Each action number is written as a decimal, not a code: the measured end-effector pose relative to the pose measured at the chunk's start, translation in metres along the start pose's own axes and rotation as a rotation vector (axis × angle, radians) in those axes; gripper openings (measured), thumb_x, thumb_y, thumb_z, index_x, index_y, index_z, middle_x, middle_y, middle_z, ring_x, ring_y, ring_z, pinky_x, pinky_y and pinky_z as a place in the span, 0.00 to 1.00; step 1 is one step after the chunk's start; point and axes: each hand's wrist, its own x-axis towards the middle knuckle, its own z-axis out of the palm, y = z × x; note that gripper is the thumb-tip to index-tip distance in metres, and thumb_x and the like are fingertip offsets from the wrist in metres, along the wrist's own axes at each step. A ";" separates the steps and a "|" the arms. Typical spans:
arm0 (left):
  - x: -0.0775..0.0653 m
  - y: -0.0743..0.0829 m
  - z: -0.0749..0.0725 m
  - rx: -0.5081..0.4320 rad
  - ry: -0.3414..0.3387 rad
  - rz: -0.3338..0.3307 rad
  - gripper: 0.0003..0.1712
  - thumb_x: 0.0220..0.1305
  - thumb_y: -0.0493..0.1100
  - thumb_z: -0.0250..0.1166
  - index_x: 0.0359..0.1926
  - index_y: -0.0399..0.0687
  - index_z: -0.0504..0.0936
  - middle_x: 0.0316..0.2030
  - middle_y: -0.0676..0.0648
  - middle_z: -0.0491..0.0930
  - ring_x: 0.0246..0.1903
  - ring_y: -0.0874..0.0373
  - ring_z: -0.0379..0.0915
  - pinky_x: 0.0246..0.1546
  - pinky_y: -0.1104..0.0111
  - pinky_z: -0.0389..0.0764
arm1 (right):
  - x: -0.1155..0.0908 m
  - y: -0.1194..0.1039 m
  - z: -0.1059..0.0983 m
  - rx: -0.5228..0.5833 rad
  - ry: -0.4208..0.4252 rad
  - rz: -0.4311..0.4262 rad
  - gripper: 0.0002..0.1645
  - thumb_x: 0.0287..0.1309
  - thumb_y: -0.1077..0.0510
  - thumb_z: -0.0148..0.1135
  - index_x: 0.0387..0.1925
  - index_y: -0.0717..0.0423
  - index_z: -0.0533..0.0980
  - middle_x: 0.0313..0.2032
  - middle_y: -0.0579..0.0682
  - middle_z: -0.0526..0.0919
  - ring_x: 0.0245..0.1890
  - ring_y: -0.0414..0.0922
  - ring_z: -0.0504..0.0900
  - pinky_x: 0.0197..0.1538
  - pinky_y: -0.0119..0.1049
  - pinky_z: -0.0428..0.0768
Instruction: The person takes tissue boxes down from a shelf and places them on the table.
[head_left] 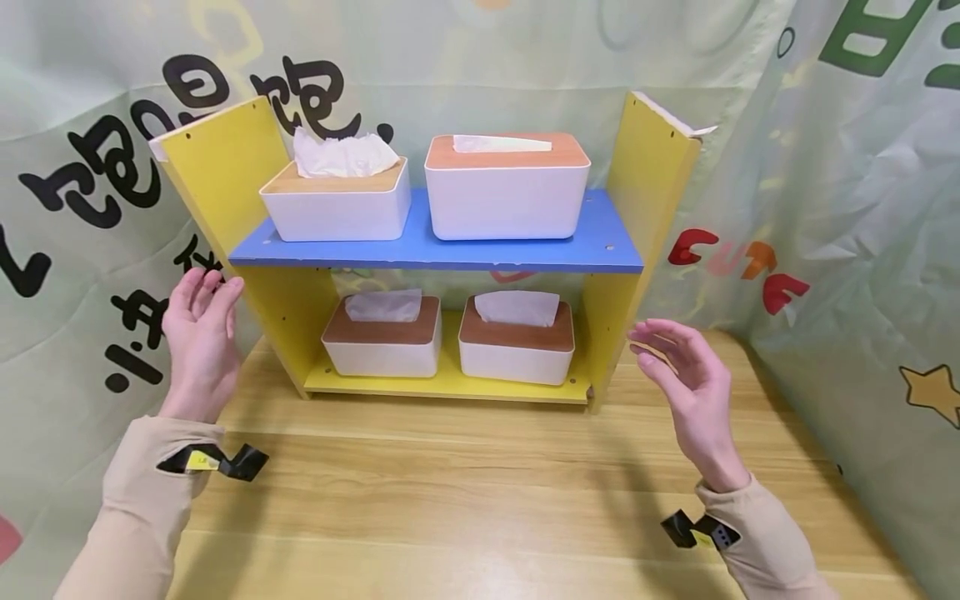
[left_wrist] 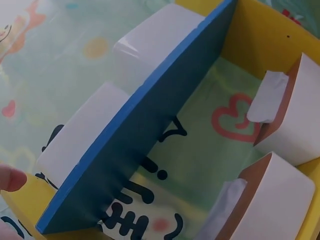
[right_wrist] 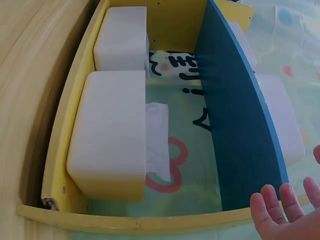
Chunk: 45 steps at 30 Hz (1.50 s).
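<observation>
A small yellow shelf unit [head_left: 625, 208] with a blue middle board [head_left: 442, 254] stands on the table. On the blue board are two white tissue boxes with wooden lids, a left one [head_left: 341, 215] with puffed-up tissue and a larger right one [head_left: 510, 202]. Two more, a left [head_left: 384, 354] and a right [head_left: 516, 362], sit on the bottom board, tissue sticking out of each. My left hand [head_left: 202, 342] hovers by the unit's left side, fingers loosely bent, holding nothing. Beyond the right side my right hand [head_left: 690, 392] is raised, its fingers relaxed and empty.
The wooden table [head_left: 450, 492] stretches in front of the unit. A printed cloth [head_left: 525, 50] with black characters and coloured shapes hangs behind and along both sides. Black straps with yellow labels sit on both beige sleeves [head_left: 142, 492].
</observation>
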 end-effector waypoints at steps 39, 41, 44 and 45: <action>0.063 0.023 0.016 0.562 -0.012 -0.006 0.39 0.61 0.45 0.73 0.71 0.46 0.69 0.47 0.61 0.82 0.47 0.69 0.74 0.47 0.86 0.74 | 0.045 -0.013 0.019 0.003 -0.137 -0.068 0.24 0.63 0.78 0.54 0.60 0.77 0.67 0.57 0.50 0.82 0.58 0.45 0.81 0.59 0.33 0.84; 0.064 0.023 0.017 0.611 -0.012 0.006 0.36 0.61 0.46 0.73 0.69 0.46 0.71 0.38 0.65 0.83 0.43 0.71 0.75 0.43 0.86 0.74 | 0.045 -0.013 0.019 -0.004 -0.143 -0.062 0.24 0.63 0.78 0.54 0.60 0.77 0.67 0.57 0.49 0.82 0.58 0.44 0.81 0.58 0.33 0.83; 0.067 0.024 0.017 0.727 0.005 0.033 0.23 0.62 0.48 0.72 0.57 0.53 0.78 0.26 0.72 0.80 0.35 0.75 0.75 0.37 0.86 0.74 | 0.045 -0.013 0.020 -0.014 -0.157 -0.059 0.24 0.63 0.78 0.55 0.61 0.77 0.67 0.57 0.49 0.82 0.58 0.44 0.82 0.59 0.32 0.83; 0.068 0.024 0.017 0.756 0.010 0.043 0.18 0.63 0.48 0.71 0.52 0.55 0.79 0.23 0.73 0.79 0.32 0.76 0.74 0.35 0.86 0.74 | 0.045 -0.014 0.020 -0.014 -0.164 -0.059 0.24 0.63 0.78 0.55 0.61 0.77 0.67 0.57 0.49 0.82 0.58 0.45 0.82 0.59 0.31 0.83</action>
